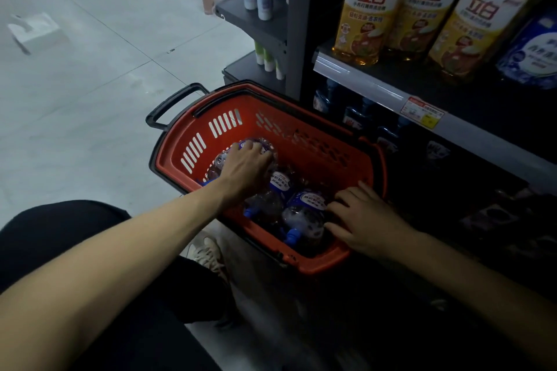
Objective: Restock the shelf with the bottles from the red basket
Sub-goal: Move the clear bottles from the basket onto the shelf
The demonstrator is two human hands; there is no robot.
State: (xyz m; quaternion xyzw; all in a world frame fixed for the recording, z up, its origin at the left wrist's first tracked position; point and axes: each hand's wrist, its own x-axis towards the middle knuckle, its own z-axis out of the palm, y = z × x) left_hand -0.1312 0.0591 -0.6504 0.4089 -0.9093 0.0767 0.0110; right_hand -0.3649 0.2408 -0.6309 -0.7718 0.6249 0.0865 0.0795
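A: Now, entry one: where is the stock?

B: Three bottles, all lying in the basket (319,266), which stands on the floor just beside the shelf (376,81). Far bottle (221,161), mid bottle (268,202), near bottle (304,217).

A: Grips?

B: Left hand (247,167): grip clamped over the far bottle, fingers curled across its top. Right hand (363,217): fingers and thumb curled on the flank of the near bottle.

A: Hazards?

B: Judged, not seen. Both bottles are round, clear plastic and probably heavy. A one-handed lift from above could slip if the grip does not reach far enough round. The mid bottle touches both neighbours, so pulling either may roll it. The lower tier is dark and already holds bottles (352,117), so a new one pushed in blind could knock those over. The rail of the tier above overhangs, and a bottle lifted too high may strike it.

A: Orientation?

B: Near bottle: on its side, blue cap toward the person and the basket's near rim, base toward the shelf. Its long axis runs near-left to far-right. Mid bottle: roughly parallel, with its cap the same way. Far bottle: also on its side, but the hand hides too much to tell where its cap points. Each must be turned upright before shelving.
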